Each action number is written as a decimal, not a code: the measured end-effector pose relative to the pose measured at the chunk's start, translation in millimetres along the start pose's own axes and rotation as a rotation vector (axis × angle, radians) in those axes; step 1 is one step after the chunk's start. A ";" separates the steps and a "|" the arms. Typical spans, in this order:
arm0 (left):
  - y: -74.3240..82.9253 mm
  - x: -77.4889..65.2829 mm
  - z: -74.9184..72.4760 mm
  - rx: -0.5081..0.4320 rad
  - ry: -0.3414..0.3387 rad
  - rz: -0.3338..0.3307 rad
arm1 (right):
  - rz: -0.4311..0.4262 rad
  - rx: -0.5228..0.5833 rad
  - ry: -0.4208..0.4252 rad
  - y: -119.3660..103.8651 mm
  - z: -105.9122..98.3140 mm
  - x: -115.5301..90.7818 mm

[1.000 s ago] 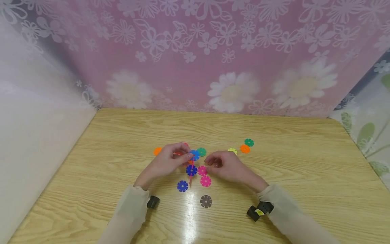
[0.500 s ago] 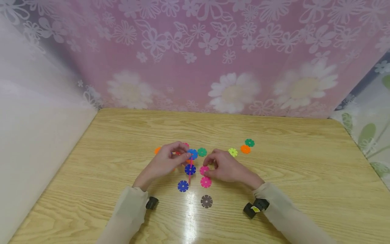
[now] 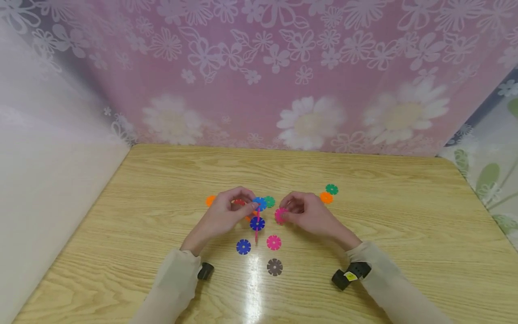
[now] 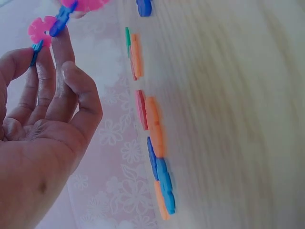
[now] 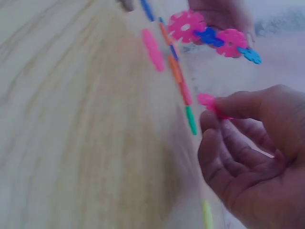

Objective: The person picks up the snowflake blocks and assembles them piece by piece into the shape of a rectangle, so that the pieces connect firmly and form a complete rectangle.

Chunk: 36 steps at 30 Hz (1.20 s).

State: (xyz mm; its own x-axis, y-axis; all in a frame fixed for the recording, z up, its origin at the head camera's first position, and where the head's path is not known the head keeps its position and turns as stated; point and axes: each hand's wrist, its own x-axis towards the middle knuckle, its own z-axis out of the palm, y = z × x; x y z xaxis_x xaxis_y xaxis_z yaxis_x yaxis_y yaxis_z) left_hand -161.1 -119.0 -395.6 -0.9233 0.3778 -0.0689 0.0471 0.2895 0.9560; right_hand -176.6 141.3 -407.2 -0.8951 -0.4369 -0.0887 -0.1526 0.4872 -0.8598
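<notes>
My left hand (image 3: 226, 209) pinches a light blue notched flower disc (image 3: 260, 204) between thumb and fingers. From it hangs a chain of interlocking discs: a pink one, a dark blue disc (image 3: 257, 223) and another pink one. The right wrist view shows the chain's end, a pink flower disc (image 5: 187, 26), facing the camera. To the right of the chain, my right hand (image 3: 309, 213) pinches a separate pink flower disc (image 3: 279, 216) by its edge, apart from the chain and raised off the table.
On the wooden table (image 3: 384, 202) lie a pink disc (image 3: 274, 242), a dark blue disc (image 3: 243, 246) and a grey-brown disc (image 3: 274, 267). Green and orange discs (image 3: 326, 197) sit at the back right. Several more discs lie behind the left hand, partly hidden. A flowered curtain (image 3: 251, 99) stands behind.
My right hand has taken hold of the upper pink disc and lifted it off the table, away from the other pink one. The left hand keeps the chain nearly in place.
</notes>
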 end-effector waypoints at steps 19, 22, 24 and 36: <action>5.7 1.9 15.5 0.020 -0.035 0.047 | -0.149 0.458 0.124 -16.6 -6.8 7.1; 6.0 2.4 16.6 0.013 -0.044 0.049 | -0.166 0.456 0.111 -16.1 -5.6 8.2; 5.2 2.7 17.5 0.010 -0.048 0.050 | -0.173 0.445 0.105 -15.4 -5.2 7.9; 5.5 0.7 20.7 0.009 -0.062 0.060 | -0.168 0.488 0.034 -15.9 -2.5 2.3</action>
State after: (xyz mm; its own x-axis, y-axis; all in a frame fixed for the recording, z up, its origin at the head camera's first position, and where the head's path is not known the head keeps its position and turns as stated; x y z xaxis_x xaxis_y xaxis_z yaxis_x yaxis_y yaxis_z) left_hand -153.6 -99.0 -396.3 -0.8936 0.4479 -0.0296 0.1052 0.2730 0.9563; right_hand -177.3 134.5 -392.5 -0.8894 -0.4500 0.0805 -0.0897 -0.0007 -0.9960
